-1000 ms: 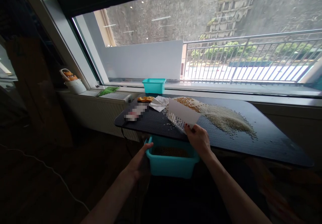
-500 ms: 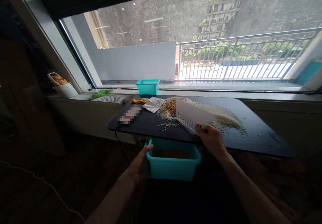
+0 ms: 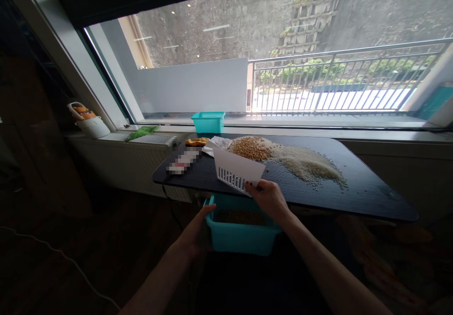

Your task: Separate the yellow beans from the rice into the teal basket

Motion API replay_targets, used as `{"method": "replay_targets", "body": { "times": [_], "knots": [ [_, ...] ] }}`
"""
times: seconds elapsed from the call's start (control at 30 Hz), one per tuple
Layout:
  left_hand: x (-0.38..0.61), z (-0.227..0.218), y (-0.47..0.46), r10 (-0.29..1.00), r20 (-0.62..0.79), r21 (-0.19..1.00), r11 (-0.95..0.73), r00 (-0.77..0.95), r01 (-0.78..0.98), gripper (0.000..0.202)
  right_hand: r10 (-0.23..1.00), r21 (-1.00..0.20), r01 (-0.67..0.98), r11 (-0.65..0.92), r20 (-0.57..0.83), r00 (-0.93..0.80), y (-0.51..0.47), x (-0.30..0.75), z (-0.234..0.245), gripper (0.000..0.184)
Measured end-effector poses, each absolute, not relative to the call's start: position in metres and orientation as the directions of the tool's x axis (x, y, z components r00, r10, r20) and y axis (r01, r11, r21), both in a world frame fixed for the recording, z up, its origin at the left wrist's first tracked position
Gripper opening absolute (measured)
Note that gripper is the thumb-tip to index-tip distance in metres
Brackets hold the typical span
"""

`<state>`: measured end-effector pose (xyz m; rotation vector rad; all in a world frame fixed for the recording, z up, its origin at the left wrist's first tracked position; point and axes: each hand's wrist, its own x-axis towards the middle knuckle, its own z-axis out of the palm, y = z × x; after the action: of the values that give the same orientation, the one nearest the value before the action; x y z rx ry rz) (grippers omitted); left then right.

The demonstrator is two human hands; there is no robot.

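My left hand (image 3: 200, 227) grips the left rim of a turquoise plastic bin (image 3: 244, 239), thumb over the edge. Dark grains cover the bin's floor, and it sits just below the table's front edge. Pinched in my right hand (image 3: 271, 199) is a white slotted card (image 3: 239, 166), tilted above the tabletop near its front edge, its row of slots facing down. Behind the card lies a heap of yellow-brown beans (image 3: 253, 148), which look like soybeans. Beside it on the right spreads a pile of white rice (image 3: 304, 161), with greenish grains toward its front.
The dark table (image 3: 368, 192) stands against the window. On it lie a crumpled white tissue (image 3: 219, 141), an orange-yellow cloth-like item (image 3: 197, 141) and a blurred packet (image 3: 184, 160). A second turquoise bin (image 3: 208, 122) stands by the sill. A white basket (image 3: 92, 126) is at left.
My right hand has moved the slotted card left and slightly toward me, uncovering the bean heap. The loose white grains at the table's front are now hidden or gone. My left hand stays on the bin.
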<state>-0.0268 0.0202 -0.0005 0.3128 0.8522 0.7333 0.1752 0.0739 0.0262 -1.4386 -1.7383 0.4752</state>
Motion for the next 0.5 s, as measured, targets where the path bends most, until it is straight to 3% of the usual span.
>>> {"method": "replay_targets", "body": {
  "times": [0.33,0.5],
  "knots": [
    [-0.022,0.001,0.021,0.683,-0.59,0.524,0.729,0.43,-0.44,0.057,0.929,-0.61,0.791,0.05,0.319,0.187,0.078,0.243,0.027,0.041],
    [-0.006,0.003,0.022,0.655,-0.6,0.509,0.755,0.459,-0.413,0.057,0.915,-0.636,0.769,0.057,0.342,0.215,0.078,0.273,0.031,0.041]
  ]
}}
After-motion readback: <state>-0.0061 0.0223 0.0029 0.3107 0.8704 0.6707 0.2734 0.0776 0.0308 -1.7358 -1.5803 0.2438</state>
